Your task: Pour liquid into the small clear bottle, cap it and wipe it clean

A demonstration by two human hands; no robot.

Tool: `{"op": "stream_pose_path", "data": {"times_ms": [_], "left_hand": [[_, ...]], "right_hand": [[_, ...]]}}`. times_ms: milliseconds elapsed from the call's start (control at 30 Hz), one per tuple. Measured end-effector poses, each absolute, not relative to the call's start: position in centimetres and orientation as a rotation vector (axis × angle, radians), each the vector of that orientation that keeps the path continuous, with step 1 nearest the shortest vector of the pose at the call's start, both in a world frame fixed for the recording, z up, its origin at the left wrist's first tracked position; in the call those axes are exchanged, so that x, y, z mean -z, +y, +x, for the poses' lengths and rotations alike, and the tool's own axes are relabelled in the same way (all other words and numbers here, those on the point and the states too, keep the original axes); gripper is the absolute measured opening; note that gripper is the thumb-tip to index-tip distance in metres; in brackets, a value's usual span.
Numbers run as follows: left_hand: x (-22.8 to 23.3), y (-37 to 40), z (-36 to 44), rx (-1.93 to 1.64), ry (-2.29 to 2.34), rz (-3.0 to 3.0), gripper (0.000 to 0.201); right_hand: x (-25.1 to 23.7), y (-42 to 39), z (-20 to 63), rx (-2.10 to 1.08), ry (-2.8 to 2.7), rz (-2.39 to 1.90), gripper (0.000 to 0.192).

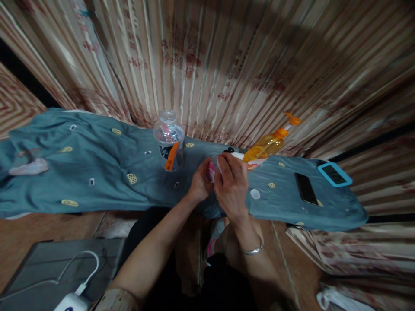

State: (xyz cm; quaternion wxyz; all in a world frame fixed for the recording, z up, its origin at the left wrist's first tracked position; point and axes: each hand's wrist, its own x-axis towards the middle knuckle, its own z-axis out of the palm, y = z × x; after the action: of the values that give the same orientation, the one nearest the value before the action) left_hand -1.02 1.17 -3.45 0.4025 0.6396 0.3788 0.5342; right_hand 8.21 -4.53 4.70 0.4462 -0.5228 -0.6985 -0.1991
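Left hand (200, 181) and right hand (231, 186): brought together over the near edge of the teal cloth (97, 172), both closed around a small clear container with pink contents (211, 169); the left cups it from the side, the right wraps over its top, fingers (227, 162) curled down. Whether the container has a lid on cannot be told. Silver bangle (252, 250) on the right wrist. Relative to the small container: a white round cap (255, 194) lies on the cloth just to the right, near the right hand; an orange pump bottle (270, 144) leans behind and to the right, its label end touching the area behind the hands; a clear plastic jar with an orange label (169, 140) stands upright behind and to the left; a black phone (305, 188) and a blue-framed device (334, 174) lie well to the right. White charger and cable (76, 291) rest far below left, on a grey surface.
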Motion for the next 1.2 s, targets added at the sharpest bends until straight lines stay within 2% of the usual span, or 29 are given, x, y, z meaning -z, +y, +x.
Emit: {"op": "stream_pose_path", "data": {"times_ms": [200, 567, 767, 900, 1033, 1100, 1200], "left_hand": [[2.8, 0.8, -1.0, -1.283, 0.956, 1.612, 0.073], [2.5, 0.8, -1.0, -1.263, 1.021, 1.658, 0.068], [2.5, 0.8, -1.3, -1.199, 1.07, 1.663, 0.085], [2.4, 1.0, -1.5, -1.167, 1.095, 1.674, 0.078], [2.2, 1.1, -1.6, -1.119, 1.098, 1.676, 0.061], [2.2, 1.0, -1.7, -1.116, 1.102, 1.66, 0.058], [2.2, 0.9, -1.7, -1.135, 1.128, 1.623, 0.066]], "right_hand": [[-3.5, -5.4, 9.9, 0.206, -1.649, -1.259, 0.039], [-1.0, -4.7, 9.3, -0.403, -1.228, -1.285, 0.061], [-3.4, -0.1, 11.4, -0.944, -1.023, -1.113, 0.076], [-5.7, 3.9, 13.0, -1.336, -1.053, -1.037, 0.064], [-5.5, 6.5, 13.2, -1.385, -1.081, -1.045, 0.053], [-4.4, 6.8, 12.7, -1.38, -1.073, -1.064, 0.057], [-2.3, 5.9, 12.0, -1.376, -1.015, -1.099, 0.07]]}}
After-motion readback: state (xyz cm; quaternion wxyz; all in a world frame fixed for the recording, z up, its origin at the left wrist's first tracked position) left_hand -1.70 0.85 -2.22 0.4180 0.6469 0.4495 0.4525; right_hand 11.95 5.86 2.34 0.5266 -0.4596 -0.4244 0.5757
